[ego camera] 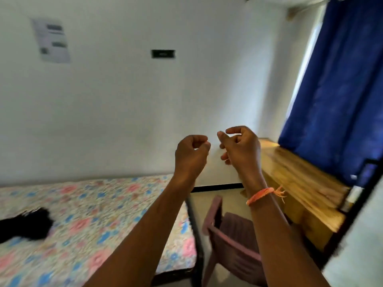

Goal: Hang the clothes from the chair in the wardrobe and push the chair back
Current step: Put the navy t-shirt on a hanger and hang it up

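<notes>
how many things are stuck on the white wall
2: a paper notice at upper left, and a small dark plate to its right near the middle. Both are too blurred to read; more may lie outside the view.
</notes>
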Available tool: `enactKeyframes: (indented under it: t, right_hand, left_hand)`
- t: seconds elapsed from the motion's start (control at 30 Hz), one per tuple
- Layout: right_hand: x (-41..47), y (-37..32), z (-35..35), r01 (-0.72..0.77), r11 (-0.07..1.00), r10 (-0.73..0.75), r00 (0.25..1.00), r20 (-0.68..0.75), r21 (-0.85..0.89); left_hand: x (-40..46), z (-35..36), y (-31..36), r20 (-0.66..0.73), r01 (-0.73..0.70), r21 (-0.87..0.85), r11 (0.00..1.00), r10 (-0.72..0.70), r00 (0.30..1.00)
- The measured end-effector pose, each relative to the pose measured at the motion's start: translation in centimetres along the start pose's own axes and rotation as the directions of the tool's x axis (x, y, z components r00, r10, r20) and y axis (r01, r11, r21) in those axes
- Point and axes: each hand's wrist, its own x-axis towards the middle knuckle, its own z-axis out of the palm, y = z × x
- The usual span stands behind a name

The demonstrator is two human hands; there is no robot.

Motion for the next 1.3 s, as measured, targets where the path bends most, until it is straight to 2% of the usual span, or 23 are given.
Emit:
enactKeyframes:
  t: [0.2,0.4,0.6,0.87,1.07,1.17,1.3]
  right_hand:
    - [-1.6,3.6,17.6,-0.113,0.993,0.092,0.940,0.328,0.044]
    - [-0.6,7.1,32.7,-0.207,0.977,0.157,0.857,0.491,0.049]
    - [0.1,10.7,48.5,-0.324,0.944,0.269,0.649,0.711,-0.062]
    - [-1.6,14.5,66.0,-0.382,0.903,0.374,0.476,0.796,-0.195]
    - [-4.0,19.2,81.3,-0.463,0.822,0.517,0.363,0.775,-0.331]
    - [-5.6,21.9,91.9,-0.489,0.764,0.604,0.309,0.735,-0.421]
    - [-8.7,25.8,104.2,-0.417,0.697,0.694,0.190,0.694,-0.583]
  left_hand:
    - [4.4,-13.4,-7.7,-0.252,0.189,0.088,0.978,-0.162,0.954]
    - [10.9,-25.0,-14.3,-0.439,0.337,0.102,0.936,-0.262,0.860]
    - [17.9,-35.6,-21.4,-0.574,0.554,0.026,0.832,-0.441,0.690]
    - [24.8,-49.1,-32.5,-0.617,0.717,0.040,0.696,-0.548,0.565]
    - [29.4,-62.8,-44.6,-0.636,0.835,-0.037,0.548,-0.657,0.404]
    - [34.4,-71.5,-51.7,-0.610,0.883,-0.073,0.464,-0.721,0.328]
    - [39.4,-80.0,-60.0,-0.623,0.912,-0.140,0.384,-0.751,0.220]
